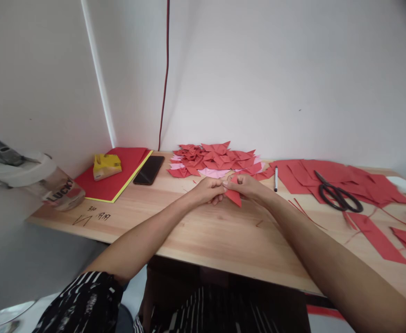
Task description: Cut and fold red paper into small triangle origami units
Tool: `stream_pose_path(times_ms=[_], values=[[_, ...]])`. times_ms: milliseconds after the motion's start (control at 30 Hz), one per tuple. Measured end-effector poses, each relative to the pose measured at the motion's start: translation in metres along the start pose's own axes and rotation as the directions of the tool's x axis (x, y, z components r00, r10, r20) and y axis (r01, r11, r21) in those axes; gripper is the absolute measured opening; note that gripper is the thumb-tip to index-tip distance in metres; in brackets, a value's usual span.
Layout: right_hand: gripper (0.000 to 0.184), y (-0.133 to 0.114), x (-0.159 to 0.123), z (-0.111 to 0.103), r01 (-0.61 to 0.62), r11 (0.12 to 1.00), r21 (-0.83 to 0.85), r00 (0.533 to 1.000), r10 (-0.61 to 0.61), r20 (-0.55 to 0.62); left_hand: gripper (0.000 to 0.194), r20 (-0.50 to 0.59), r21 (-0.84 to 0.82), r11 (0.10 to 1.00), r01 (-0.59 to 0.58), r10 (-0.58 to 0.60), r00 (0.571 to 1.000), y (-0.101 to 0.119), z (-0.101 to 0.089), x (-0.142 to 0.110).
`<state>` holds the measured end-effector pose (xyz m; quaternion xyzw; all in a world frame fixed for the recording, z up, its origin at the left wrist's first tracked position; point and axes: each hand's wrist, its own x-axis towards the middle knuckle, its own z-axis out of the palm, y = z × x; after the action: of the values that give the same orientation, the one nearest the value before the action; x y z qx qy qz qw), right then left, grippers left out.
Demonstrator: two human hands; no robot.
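Between my two hands is a small piece of folded red paper [234,196], raised a little over the wooden desk, with a pointed corner hanging down. My left hand [209,190] pinches its left side, fingers curled. My right hand [245,186] grips the upper part between thumb and fingers. The fingertips hide part of the folds. Just behind the hands lies a heap of folded red paper pieces [220,157] with pointed tips, some pink ones [215,173] among them.
Right of the hands are a marker [276,179], red paper sheets [296,178], black-handled scissors [340,196] and cut strips [379,238]. To the left lie a phone [149,169], a yellow tissue pack [107,166] on red sheets [95,189], and a tilted-looking clear bottle [60,189].
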<state>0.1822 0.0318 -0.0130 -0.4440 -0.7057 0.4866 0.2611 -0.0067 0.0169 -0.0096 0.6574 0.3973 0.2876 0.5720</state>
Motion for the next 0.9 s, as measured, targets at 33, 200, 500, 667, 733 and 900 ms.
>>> stream_pose_path(times_ms=[33,200,500,667,733,900], values=[[0.047,0.000,0.000,0.001,0.012,1.000,0.027,1.000,-0.012,0.011,0.019,0.003,-0.001,1.000,0.004,-0.004,1.000,0.000,0.000,0.001],[0.043,0.000,0.000,0.003,0.055,0.990,0.130,0.998,-0.058,0.023,0.020,-0.015,-0.017,1.000,0.027,-0.027,1.000,0.000,0.000,0.002],[0.046,0.005,0.003,0.003,0.035,0.982,0.187,0.995,-0.018,-0.095,0.026,0.000,-0.026,0.999,0.025,-0.025,1.000,0.005,-0.002,0.000],[0.048,0.004,0.005,0.004,0.004,0.979,0.205,0.988,0.028,-0.152,0.028,0.025,-0.015,1.000,0.023,-0.023,0.999,0.001,-0.006,0.001],[0.047,0.004,0.005,0.004,-0.004,0.977,0.213,0.984,0.042,-0.175,0.029,0.041,-0.004,1.000,0.030,-0.030,0.999,0.000,-0.009,0.001],[0.047,0.005,0.007,0.005,0.005,0.972,0.234,0.981,0.041,-0.191,0.030,0.051,0.014,0.999,0.050,-0.050,0.997,0.001,-0.013,-0.001]])
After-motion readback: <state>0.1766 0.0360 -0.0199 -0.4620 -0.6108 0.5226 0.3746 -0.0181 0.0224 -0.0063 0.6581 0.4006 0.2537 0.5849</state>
